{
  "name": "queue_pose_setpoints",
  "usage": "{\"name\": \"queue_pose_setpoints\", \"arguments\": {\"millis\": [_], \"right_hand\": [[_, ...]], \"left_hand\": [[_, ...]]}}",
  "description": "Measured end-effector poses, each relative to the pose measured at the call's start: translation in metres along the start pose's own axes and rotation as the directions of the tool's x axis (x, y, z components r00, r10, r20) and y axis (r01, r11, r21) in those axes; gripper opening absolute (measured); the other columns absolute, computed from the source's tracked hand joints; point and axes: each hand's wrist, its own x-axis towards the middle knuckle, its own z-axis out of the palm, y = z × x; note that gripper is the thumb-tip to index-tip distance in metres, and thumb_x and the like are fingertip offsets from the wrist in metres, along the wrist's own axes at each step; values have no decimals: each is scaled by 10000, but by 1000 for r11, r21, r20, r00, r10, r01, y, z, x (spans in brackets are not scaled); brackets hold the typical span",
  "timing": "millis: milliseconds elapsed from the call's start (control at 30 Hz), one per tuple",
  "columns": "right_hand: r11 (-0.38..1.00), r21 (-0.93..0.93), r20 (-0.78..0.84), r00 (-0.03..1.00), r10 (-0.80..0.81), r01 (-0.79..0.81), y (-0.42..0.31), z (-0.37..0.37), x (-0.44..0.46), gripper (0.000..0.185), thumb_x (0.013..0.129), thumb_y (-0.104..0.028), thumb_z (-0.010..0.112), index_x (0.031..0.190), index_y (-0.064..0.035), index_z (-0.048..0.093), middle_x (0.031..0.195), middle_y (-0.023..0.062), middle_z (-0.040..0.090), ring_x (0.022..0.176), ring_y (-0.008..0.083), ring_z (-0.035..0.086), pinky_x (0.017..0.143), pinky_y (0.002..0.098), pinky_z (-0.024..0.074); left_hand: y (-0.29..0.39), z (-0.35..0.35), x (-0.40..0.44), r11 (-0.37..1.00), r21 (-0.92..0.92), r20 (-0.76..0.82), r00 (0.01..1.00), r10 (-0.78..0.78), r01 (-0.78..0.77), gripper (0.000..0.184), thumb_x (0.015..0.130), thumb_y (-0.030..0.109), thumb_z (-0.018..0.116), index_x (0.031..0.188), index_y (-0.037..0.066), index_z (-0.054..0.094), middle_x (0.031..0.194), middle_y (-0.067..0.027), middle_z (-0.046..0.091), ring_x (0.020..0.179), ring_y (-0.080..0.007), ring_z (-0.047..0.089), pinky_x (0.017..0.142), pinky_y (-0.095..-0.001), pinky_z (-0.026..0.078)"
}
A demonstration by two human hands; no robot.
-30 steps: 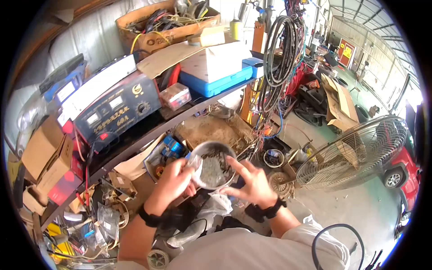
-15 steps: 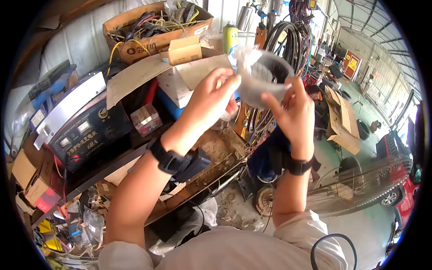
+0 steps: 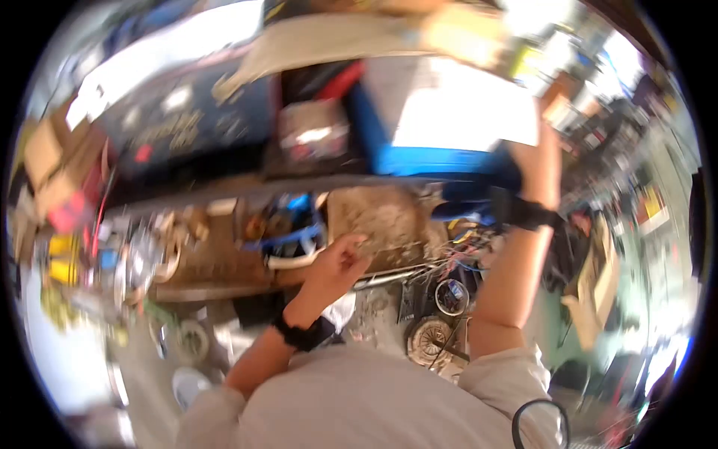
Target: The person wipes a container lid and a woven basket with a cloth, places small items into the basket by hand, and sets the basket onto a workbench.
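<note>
My left hand [image 3: 338, 268] is low over the shelf below the bench top, in front of a dirty brown tray [image 3: 378, 213]. Its fingers are loosely curled and apart, and I see nothing in them. Beside it lies a blue-edged bin [image 3: 280, 238] of small parts. Up at the right end of the white box [image 3: 464, 112], my right hand [image 3: 544, 138] is badly blurred. Its fingers are smeared, so what it holds, if anything, does not show. A blue case [image 3: 434, 161] lies under the white box.
A dark printed box [image 3: 187, 112] and a small clear box [image 3: 314, 131] stand on the bench. Loose wires [image 3: 471, 243] hang at the right. On the floor are a round ribbed disc [image 3: 430, 340] and an open cardboard box [image 3: 594, 284].
The view has swung down and left. Both hands have come apart; the clear round plastic piece they held is out of sight. My left hand dropped lower, while my right reached up beside the white box.
</note>
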Motion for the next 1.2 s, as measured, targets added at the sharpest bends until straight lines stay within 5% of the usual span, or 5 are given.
{"name": "queue_pose_setpoints", "arguments": {"millis": [233,367,533,767,1200], "right_hand": [[988,-54,-188,974,130,-143,0,-16,-30,602,900,-340,632,1345,31,472,1062,153,687,1007,225,654,883,330,495],[999,-15,-320,947,34,-41,-43,-30,-83,388,874,-261,720,1186,-45,640,761,63,652,649,103,595,560,239,468],[952,262,-130,983,-128,158,-113,14,-150,252,864,-108,711,1098,-32,655,880,48,638,664,103,584,537,236,455],[657,718,557,755,-346,-229,-267,85,-256,249,825,-89,724,1061,-68,646,684,32,597,543,95,530,496,237,415],[-22,777,-398,464,-792,630,-503,4,-214,390,744,42,685,1031,-83,452,994,180,546,742,242,557,560,337,408]], "left_hand": [[-46,-52,-47,989,121,-300,953,-42,82,343,833,151,694,1122,12,572,685,-31,546,599,-115,522,559,-274,440],[-46,-83,-71,985,131,-467,883,-43,117,318,823,124,693,1103,13,590,704,-45,577,657,-137,583,618,-272,479],[-55,-115,-117,963,207,-506,861,-46,173,419,817,82,691,1213,51,560,1080,-82,572,933,-158,591,804,-268,510],[-35,-153,-161,940,342,-179,982,51,14,684,785,178,750,1379,71,428,1421,-170,385,1328,-319,363,1104,-391,311],[-60,-336,-376,795,273,-627,727,-280,542,259,901,189,630,1081,19,556,937,-206,630,840,-394,606,706,-409,479]]}}
